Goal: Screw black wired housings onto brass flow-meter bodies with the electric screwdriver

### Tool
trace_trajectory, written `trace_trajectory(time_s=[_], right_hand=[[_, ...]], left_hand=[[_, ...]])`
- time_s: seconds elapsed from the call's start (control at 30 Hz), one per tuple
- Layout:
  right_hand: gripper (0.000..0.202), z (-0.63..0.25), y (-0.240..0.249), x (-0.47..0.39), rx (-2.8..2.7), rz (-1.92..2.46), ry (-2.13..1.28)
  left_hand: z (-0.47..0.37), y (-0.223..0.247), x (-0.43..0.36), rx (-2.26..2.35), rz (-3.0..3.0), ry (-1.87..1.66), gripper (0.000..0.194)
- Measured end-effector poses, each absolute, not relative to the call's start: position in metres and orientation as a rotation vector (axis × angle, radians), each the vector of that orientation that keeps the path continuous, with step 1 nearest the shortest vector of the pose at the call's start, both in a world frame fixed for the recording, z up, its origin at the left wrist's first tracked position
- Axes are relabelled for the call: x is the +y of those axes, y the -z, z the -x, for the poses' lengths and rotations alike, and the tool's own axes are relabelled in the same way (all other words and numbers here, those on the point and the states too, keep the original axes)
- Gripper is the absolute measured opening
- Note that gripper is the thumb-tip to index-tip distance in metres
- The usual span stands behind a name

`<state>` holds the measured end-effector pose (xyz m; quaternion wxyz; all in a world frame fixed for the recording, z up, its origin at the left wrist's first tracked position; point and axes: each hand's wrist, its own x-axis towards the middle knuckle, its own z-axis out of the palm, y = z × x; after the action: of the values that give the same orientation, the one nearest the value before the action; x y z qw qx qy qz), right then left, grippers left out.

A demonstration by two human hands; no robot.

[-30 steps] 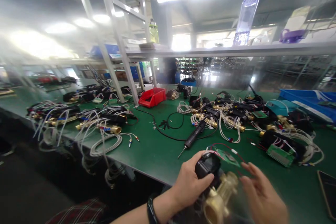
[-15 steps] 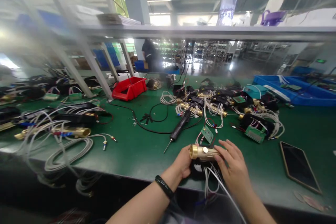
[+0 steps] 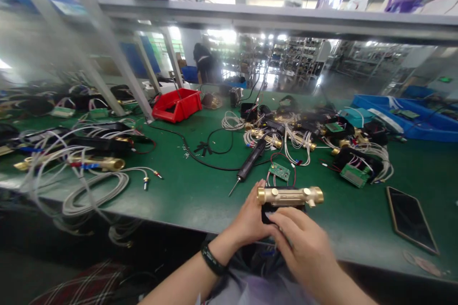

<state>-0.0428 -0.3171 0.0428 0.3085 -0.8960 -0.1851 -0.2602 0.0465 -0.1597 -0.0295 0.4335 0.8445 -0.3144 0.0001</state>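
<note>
Brass tube (image 3: 289,196) front and centre, lying level across the near edge of the green bench (image 3: 200,195), and both of my hands are on the unit it belongs to. My left hand (image 3: 250,221) comes up from below and curls its fingers around the black housing (image 3: 270,212) under the tube's left end, thumb pressed against the brass collar there. My right hand (image 3: 304,245) sits just in front of the housing, fingers bent and laid over its near face; it is blurred, so I cannot tell whether it truly grips or only rests there. A black band (image 3: 212,258) rings my left wrist.

Just beyond the tube lies a small green circuit board (image 3: 279,171), tied to the unit by thin red wire. Left of that, an electric screwdriver (image 3: 250,165) lies at a slant, tip pointing toward me, its black cable looping away across the mat. A red bin (image 3: 177,105) stands farther back on the left. Heaps of similar wired brass assemblies (image 3: 304,140) crowd the middle of the bench, more at far left. A dark phone (image 3: 408,219) lies flat to my right, well apart from the hands.
</note>
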Motion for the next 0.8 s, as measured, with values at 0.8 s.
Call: trace_trajectory(time_s=[0.8], right_hand=[[0.015,0.040,-0.013,-0.341,-0.469,3.236,0.637]], left_hand=[[-0.020,0.037,-0.189,-0.643,-2.146,-0.170,0.093]])
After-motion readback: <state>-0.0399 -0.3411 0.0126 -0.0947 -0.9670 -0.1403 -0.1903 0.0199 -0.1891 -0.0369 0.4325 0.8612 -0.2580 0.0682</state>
